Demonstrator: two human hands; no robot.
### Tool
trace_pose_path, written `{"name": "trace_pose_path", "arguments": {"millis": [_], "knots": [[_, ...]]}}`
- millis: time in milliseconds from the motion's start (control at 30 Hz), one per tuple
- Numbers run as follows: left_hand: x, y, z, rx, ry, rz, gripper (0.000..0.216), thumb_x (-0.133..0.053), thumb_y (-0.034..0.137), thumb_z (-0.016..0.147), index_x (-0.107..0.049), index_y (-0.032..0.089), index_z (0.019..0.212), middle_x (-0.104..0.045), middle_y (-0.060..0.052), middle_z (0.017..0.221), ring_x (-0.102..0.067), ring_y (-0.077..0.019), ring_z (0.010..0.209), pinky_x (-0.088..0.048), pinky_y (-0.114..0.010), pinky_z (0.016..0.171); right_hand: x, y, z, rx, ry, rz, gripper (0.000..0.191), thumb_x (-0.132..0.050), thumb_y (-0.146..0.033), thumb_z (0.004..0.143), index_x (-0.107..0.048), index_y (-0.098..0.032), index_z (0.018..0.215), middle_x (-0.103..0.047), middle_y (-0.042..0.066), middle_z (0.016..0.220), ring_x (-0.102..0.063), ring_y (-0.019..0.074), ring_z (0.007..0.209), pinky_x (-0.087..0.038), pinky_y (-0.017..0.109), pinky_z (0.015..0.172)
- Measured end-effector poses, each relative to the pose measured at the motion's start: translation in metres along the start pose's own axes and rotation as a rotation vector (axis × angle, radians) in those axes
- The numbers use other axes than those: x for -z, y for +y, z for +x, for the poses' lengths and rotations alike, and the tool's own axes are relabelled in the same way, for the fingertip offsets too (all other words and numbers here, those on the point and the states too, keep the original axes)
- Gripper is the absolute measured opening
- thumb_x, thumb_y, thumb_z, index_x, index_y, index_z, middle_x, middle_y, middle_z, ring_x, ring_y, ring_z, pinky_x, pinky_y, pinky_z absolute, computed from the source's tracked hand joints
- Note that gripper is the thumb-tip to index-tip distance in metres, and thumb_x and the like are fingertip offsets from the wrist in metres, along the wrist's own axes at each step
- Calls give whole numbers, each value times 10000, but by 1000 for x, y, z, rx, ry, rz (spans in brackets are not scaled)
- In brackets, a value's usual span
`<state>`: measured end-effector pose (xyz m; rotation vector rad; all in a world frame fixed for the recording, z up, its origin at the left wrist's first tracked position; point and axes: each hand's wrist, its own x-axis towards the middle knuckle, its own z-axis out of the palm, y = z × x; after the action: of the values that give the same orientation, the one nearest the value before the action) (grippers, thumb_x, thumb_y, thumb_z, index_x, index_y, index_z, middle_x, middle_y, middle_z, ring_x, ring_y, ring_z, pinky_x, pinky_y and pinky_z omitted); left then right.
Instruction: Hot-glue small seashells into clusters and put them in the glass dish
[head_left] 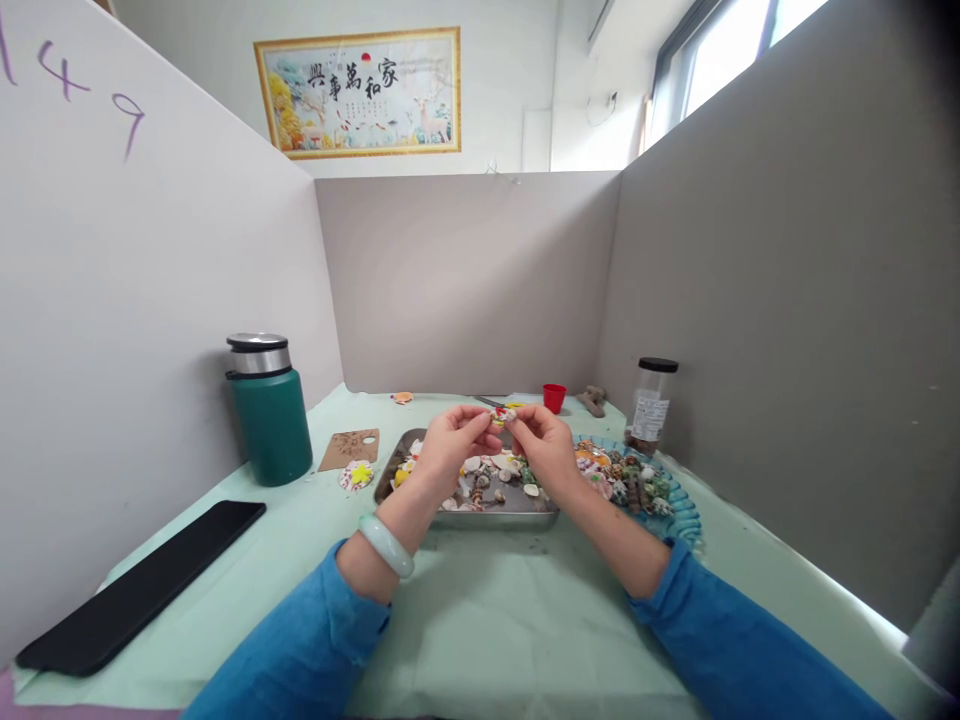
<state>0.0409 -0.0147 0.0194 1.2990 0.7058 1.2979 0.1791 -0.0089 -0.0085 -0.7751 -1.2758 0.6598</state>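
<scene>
Both hands are raised over a metal tray (480,516) that holds several small shells. My left hand (448,446) and my right hand (544,446) pinch the same small shell piece (504,413), speckled red and white, between their fingertips. The fingers of both hands are closed round it. A pale jade bangle (385,545) sits on my left wrist, and both sleeves are blue.
A blue glass dish (686,512) of coloured shells sits right of the tray. A green flask (268,410), a brown tag (349,448), a painted shell (357,475) and a black phone (142,585) lie left. A red cup (554,397) and a jar (651,406) stand behind. Grey partitions enclose the desk.
</scene>
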Motion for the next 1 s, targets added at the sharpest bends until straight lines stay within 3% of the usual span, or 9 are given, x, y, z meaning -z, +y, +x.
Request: {"name": "trace_pose_path", "arguments": {"millis": [400, 667, 1000], "knots": [[-4, -12, 3, -142, 60, 233, 174, -620, 284, 733, -540, 148, 806, -652, -17, 660, -610, -118, 491, -508, -247, 509, -1, 8, -1, 33, -39, -28, 215, -647, -408, 725, -566, -209, 710, -556, -35, 600, -465, 90, 450, -354, 228, 442], [-4, -10, 3, -168, 144, 389, 129, -593, 276, 719, -563, 160, 764, -614, 16, 585, -513, -74, 388, -412, -191, 414, -1, 8, -2, 16, -56, -60, 191, -629, -375, 742, -563, -199, 705, -538, -39, 557, -455, 89, 446, -341, 223, 440], [-1, -13, 5, -191, 149, 449, 220, -567, 349, 742, -641, 153, 806, -642, -7, 629, -459, -60, 388, -368, -190, 406, 1, 6, 0, -17, -48, -55, 199, -639, -358, 714, -542, -188, 676, -492, -58, 505, -450, 85, 434, -335, 218, 434]]}}
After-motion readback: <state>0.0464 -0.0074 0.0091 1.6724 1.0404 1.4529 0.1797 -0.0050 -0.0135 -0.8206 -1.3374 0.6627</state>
